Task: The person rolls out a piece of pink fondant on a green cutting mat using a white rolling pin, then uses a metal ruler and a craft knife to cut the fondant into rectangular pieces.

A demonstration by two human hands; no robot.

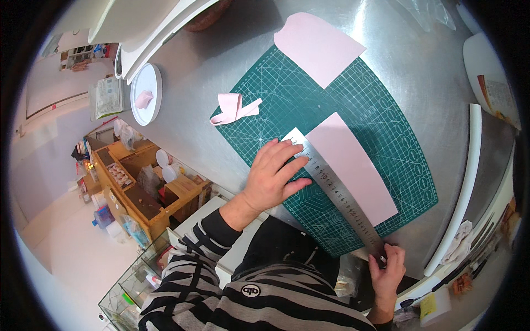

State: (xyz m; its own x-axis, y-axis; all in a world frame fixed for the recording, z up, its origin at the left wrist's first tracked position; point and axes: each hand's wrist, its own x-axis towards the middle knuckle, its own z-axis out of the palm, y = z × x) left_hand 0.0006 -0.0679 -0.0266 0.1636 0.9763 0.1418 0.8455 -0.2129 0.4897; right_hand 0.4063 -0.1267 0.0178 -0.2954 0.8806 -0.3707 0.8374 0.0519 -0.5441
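Observation:
A steel ruler [345, 204] lies slantwise on the green cutting mat [298, 91], along the near-left edge of a pale pink strip [359, 171] that looks like rolled fondant. My left hand [270, 174] rests its spread fingers on the ruler's far end, thumb apart. At the near end, my right hand [388, 273] pinches the ruler between thumb and fingers, just off the mat's edge. A larger pink sheet [317, 47] with one rounded end overlaps the mat's far edge. Folded pink offcuts [234, 108] sit at the mat's left corner.
The mat lies on a metal tabletop [190, 66]. A round white lid [154, 99] holding a small pink lump stands to the left. On the right are a white curved edge [458, 193] and several tools. A wooden cabinet [149, 204] with jars stands lower left.

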